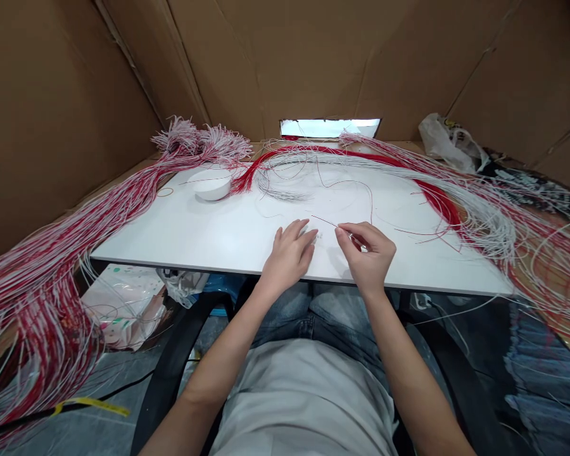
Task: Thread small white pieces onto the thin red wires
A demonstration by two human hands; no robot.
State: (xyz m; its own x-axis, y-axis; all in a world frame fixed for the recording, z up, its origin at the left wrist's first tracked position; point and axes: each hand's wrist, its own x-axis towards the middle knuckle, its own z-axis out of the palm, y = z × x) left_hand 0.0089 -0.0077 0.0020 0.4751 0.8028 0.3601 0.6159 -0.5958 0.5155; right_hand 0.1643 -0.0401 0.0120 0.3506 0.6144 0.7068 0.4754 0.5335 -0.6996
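Our right hand [368,252] is pinched shut, thumb and forefinger gripping a thin red wire [323,220] just above the near middle of the tabletop [180,234]. Our left hand [289,254] lies palm down close beside it, fingers loosely spread and holding nothing, the tips touching small white bits [318,237]. Cardboard walls [52,95] surround us. One red-and-white bundle [76,253] spills off the tabletop's left edge, and another [460,202] sweeps along the back and down the right. A crumpled bag [444,142] lies back right. A white bowl [211,183] sits back left.
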